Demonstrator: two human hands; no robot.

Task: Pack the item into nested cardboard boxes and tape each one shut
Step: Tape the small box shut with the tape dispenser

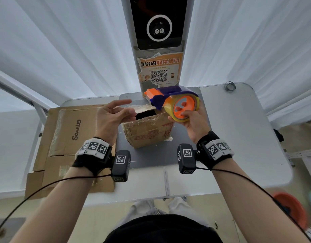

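- Your right hand (pixel 193 120) grasps the tape dispenser (pixel 174 102) at about 1 o'clock from the middle of the view, fingers curled round the roll with fingertips pressing on its orange hub. The purple frame and orange nose of the dispenser point toward 10 o'clock.
- Your left hand (pixel 111 118) is raised at about 10 o'clock, thumb and curled fingers pinching the free end of the clear tape (pixel 142 106), while the index finger sticks out straight toward 3 o'clock.
- The strip of clear tape runs between your two hands, just above the top of the box.
- The small cardboard box (pixel 147 130) stands on the grey mat (pixel 151 158) at the centre, directly beneath and between your hands. Its top shows a dark gap at 12 o'clock, so it is not fully closed there; old tape and red print cover its sides.
- Flattened cardboard (pixel 69 135), one sheet printed "Sanrio", lies at 9 o'clock from the box, overhanging the left edge of the white table (pixel 256 137).
- A grey kiosk (pixel 158 41) with a dark screen and an orange QR poster rises at 12 o'clock behind the box.
- A small ring of wire (pixel 229 86) lies at the table's far corner, at 2 o'clock.
- Both your wrists carry black bands with square markers and cabled black modules.
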